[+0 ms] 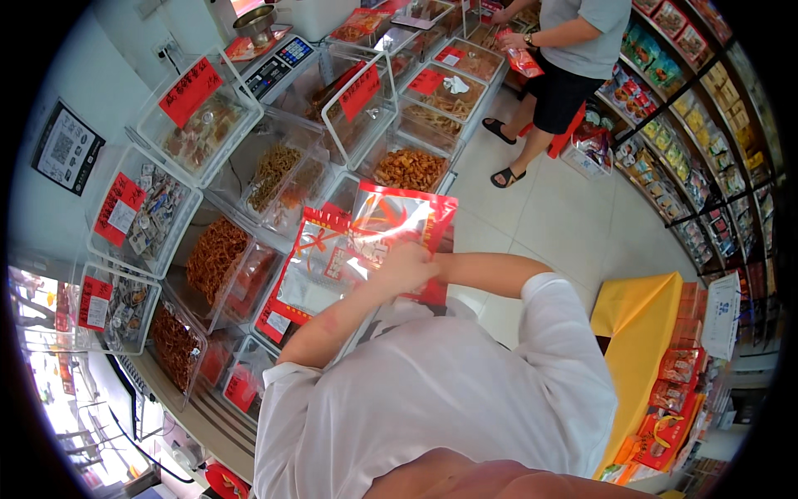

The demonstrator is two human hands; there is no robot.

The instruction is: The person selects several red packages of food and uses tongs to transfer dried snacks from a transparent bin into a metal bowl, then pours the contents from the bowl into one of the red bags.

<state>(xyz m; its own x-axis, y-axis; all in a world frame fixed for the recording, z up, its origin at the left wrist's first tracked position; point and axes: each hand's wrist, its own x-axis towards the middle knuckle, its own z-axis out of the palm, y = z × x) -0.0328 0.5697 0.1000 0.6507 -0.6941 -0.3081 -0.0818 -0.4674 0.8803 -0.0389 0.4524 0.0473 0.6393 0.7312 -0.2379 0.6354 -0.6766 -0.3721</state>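
A clear plastic bag with red printed edges (403, 208) stands up in front of my chest. My left hand (397, 264) is closed on its near side, fingers curled in. My right hand (426, 268) meets the left one at the same bag and is closed on it too, its fingers largely covered. A second red and clear bag (314, 270) lies flat beside my left forearm, on top of the food bins. Just beyond the held bag is a clear bin of orange-brown snack pieces (411, 169).
Clear bins with raised lids and red labels (190, 92) line the counter. A scale (278, 65) with a metal bowl (254, 22) stands at the back. A person (573, 66) holding a red packet stands far right. Stocked shelves (690, 108) and a yellow-covered table (636, 333) are on the right.
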